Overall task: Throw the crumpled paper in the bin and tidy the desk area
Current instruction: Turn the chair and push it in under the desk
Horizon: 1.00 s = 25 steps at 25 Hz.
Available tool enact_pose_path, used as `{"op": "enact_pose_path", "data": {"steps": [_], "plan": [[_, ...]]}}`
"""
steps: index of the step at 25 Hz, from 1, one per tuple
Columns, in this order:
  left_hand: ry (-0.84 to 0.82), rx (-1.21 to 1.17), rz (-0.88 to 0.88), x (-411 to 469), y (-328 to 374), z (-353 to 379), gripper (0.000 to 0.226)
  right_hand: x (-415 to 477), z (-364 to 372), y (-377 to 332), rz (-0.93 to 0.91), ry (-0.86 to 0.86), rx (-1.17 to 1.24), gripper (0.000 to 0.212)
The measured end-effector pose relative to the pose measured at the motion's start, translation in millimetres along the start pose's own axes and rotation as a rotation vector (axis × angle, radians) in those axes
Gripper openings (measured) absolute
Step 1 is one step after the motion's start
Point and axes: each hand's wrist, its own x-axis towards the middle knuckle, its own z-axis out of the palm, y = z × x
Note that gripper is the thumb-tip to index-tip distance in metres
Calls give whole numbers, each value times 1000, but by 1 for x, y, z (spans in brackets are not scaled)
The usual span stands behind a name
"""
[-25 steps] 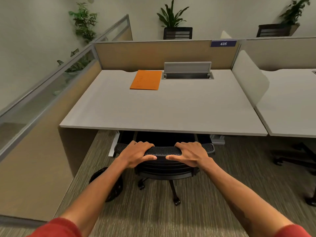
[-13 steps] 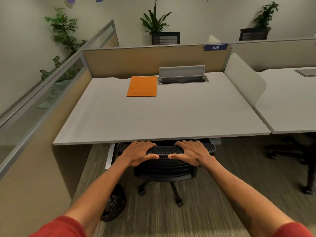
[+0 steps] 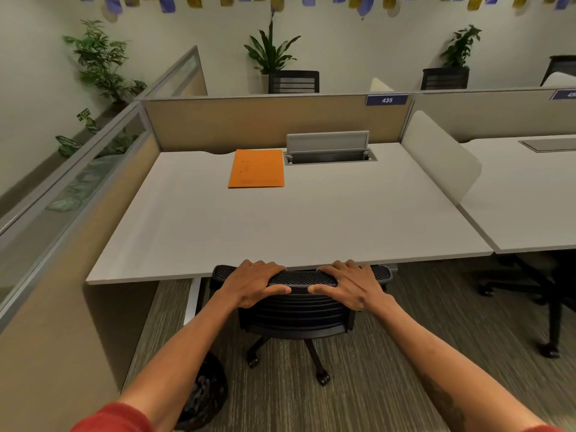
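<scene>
A black mesh office chair (image 3: 299,310) stands at the front edge of the grey desk (image 3: 280,226), its seat tucked under the top. My left hand (image 3: 254,283) and my right hand (image 3: 349,283) both grip the top of its backrest. An orange folder (image 3: 257,168) lies flat at the back of the desk, next to an open cable tray (image 3: 328,151). A black bin with a dark liner (image 3: 205,397) stands on the carpet at the lower left, partly hidden by my left arm. No crumpled paper shows.
Tan partitions wall the desk on the left (image 3: 78,251) and at the back (image 3: 274,120). A white divider (image 3: 442,157) separates a second desk (image 3: 523,194) on the right, with another chair base (image 3: 542,294) beneath it. Potted plants stand behind the partitions.
The chair has rolled forward under the desk with both hands on its backrest. The view has come closer to the desk and tilted up.
</scene>
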Motion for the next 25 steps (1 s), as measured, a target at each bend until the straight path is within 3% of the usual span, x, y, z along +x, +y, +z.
{"op": "enact_pose_path", "data": {"steps": [17, 23, 25], "plan": [[14, -6, -148, -2, 16, 2, 77, 6, 0, -2, 14, -29, 46, 87], [43, -79, -253, -12, 44, 5, 88, -9, 8, -16, 49, 50, 114, 70], [51, -70, -276, -15, 55, 3, 76, -12, 6, -21, 45, 58, 110, 61]]}}
